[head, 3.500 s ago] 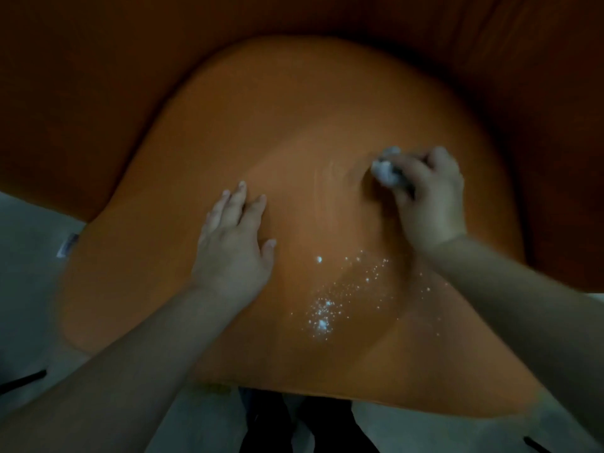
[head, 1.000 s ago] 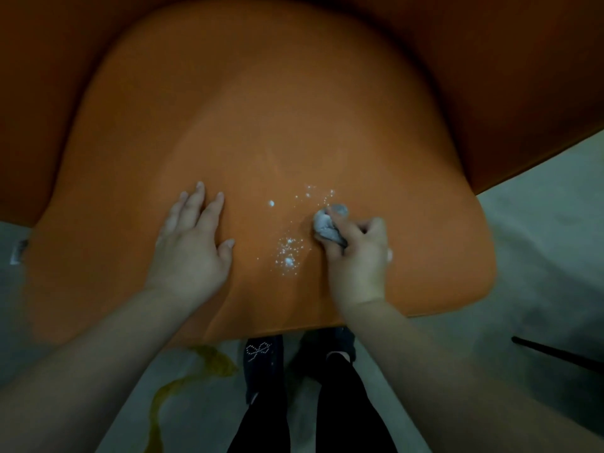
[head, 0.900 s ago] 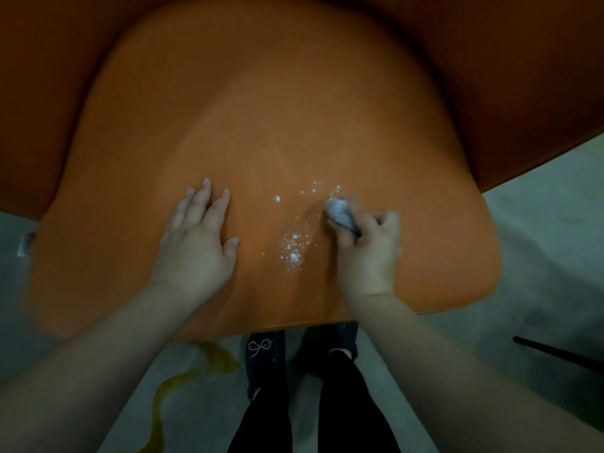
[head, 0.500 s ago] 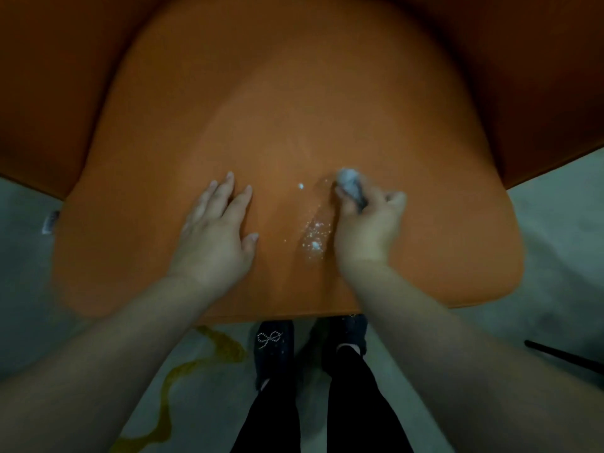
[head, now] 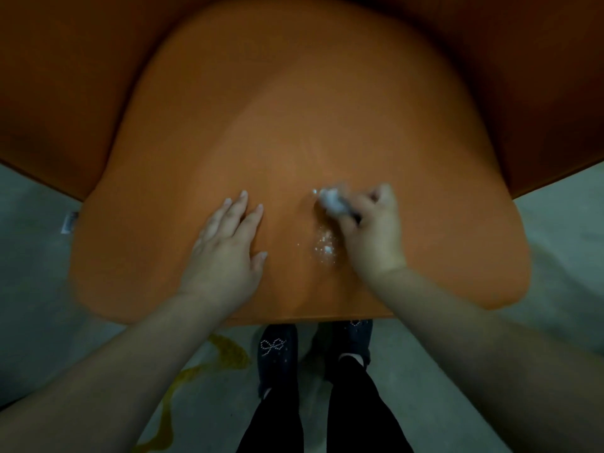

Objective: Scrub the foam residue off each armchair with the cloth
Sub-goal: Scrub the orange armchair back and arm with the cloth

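Observation:
An orange armchair seat [head: 294, 109] fills most of the head view. My right hand [head: 372, 237] grips a small bunched whitish cloth [head: 333, 202] and holds it against the seat near its front middle. White foam specks [head: 325, 246] lie on the seat just left of that hand, below the cloth. My left hand [head: 228, 250] rests flat on the seat with straight fingers, a little to the left of the foam.
The armchair's darker orange sides [head: 55, 109] rise at left and right. Grey floor [head: 562, 243] surrounds the seat. My dark shoes [head: 277, 351] stand just under the seat's front edge. A yellow streak [head: 196, 374] marks the floor at lower left.
My right hand has rubbed the cloth from the far right of the seat down to the foam patch and back up past it. Fewer specks show now. My left hand stays flat.

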